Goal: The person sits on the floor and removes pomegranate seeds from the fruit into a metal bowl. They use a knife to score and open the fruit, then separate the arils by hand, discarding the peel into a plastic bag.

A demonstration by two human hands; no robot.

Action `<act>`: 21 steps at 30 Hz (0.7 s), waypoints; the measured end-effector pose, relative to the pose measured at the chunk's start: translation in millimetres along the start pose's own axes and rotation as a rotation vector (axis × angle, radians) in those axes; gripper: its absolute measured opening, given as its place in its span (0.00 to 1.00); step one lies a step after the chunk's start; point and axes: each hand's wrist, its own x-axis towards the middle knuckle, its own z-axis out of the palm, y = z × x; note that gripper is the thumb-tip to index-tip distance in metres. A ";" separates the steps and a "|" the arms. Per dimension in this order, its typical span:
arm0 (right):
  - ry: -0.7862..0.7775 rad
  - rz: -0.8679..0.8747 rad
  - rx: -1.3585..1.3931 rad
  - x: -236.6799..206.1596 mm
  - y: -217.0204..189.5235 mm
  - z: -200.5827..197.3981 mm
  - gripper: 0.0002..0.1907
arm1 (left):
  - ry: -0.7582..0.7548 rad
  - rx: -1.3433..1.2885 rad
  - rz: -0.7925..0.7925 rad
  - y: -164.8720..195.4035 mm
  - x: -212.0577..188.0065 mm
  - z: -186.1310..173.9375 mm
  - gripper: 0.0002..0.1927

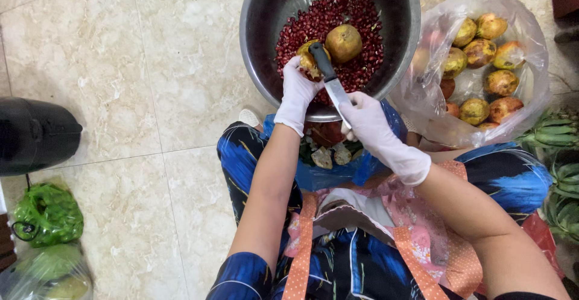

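Observation:
A steel bowl [259,64] on the tiled floor holds a heap of red pomegranate seeds [362,34] and a whole yellowish pomegranate [344,42]. My left hand [295,92], in a white glove, grips a pomegranate piece [307,58] over the bowl's near side. My right hand [371,128], also gloved, holds a knife [333,82] by the blade end. The knife's black handle points into the bowl and lies against the held piece.
A clear plastic bag [531,95] of whole pomegranates stands at the right. A blue bag [319,176] with peel scraps sits between my knees. A black appliance [33,134] and green bags [48,212] are at the left, and green bananas [558,134] at the right edge.

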 end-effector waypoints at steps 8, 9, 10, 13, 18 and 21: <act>0.070 -0.332 0.096 -7.2 -9.1 -17.1 0.12 | 0.156 0.698 0.101 7.4 -5.2 -4.9 0.32; 0.082 -0.416 0.128 -8.0 -9.7 -15.2 0.12 | 0.126 0.728 0.119 6.5 -2.9 -10.7 0.31; 0.053 -0.304 0.133 -9.2 -10.2 -13.2 0.11 | 0.094 0.760 0.140 6.2 -0.9 -16.3 0.30; 0.018 -0.176 0.111 -12.0 -10.9 -9.9 0.11 | -0.117 0.692 0.292 8.0 5.4 -22.7 0.25; 0.053 -0.539 0.026 -17.2 -5.9 -10.8 0.12 | 0.033 0.626 0.115 14.6 -3.0 -20.2 0.21; -0.060 -0.020 0.102 -6.0 -6.4 -8.4 0.11 | 0.003 0.697 0.095 20.0 -10.7 -18.4 0.23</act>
